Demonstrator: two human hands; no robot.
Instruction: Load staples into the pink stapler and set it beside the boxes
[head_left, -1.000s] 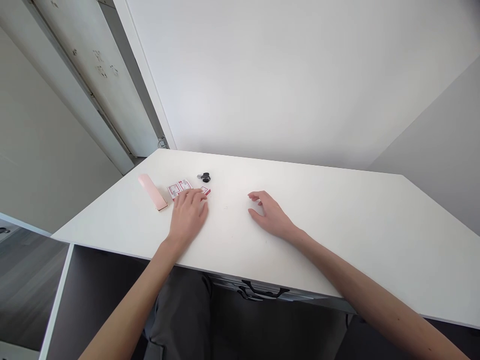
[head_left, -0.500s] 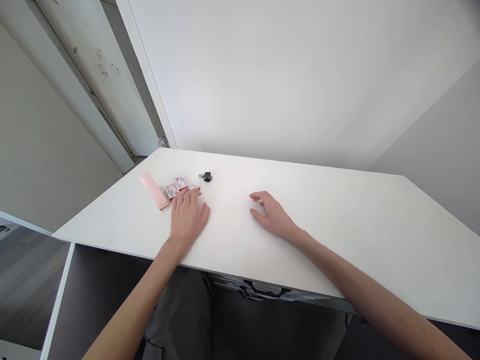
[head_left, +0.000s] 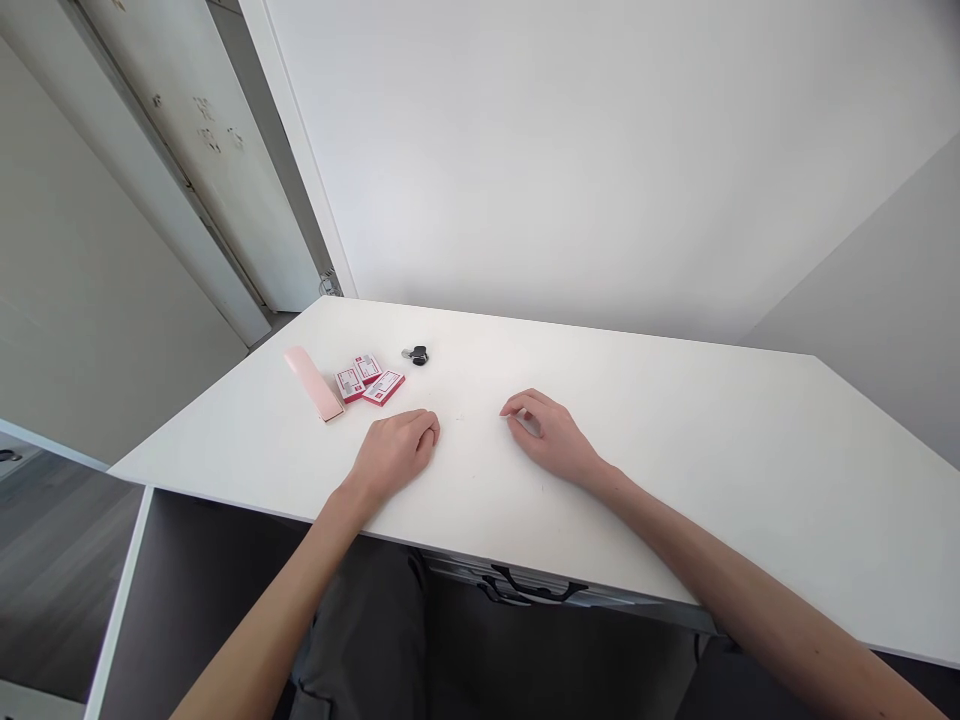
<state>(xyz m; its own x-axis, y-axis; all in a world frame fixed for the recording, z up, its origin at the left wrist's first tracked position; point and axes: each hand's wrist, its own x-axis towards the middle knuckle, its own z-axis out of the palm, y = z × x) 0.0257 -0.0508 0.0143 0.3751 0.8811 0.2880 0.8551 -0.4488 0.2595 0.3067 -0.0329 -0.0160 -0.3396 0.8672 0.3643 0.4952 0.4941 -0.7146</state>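
Note:
My left hand (head_left: 401, 452) rests on the white tabletop with its fingers curled into a loose fist, and nothing shows in it. Just beyond it lie three small red-and-white boxes (head_left: 384, 387), close together and apart from the hand. To their left is a long pink stapler-like object (head_left: 313, 384). Behind the boxes sits a small black item with a metal tip (head_left: 417, 355), perhaps a staple remover. My right hand (head_left: 553, 437) lies on the table farther right, thumb and fingertips drawn together, with no object visible in it.
The white table (head_left: 675, 450) stands against a plain wall (head_left: 562, 170). Under its front edge are drawers with dark handles (head_left: 536, 588). Tiny specks lie on the tabletop between the hands. A pale panel (head_left: 97, 260) is at the left.
My left hand has drawn back from the boxes toward the near right and closed, uncovering the nearest box. My right hand stays in place, its thumb and fingers closer together.

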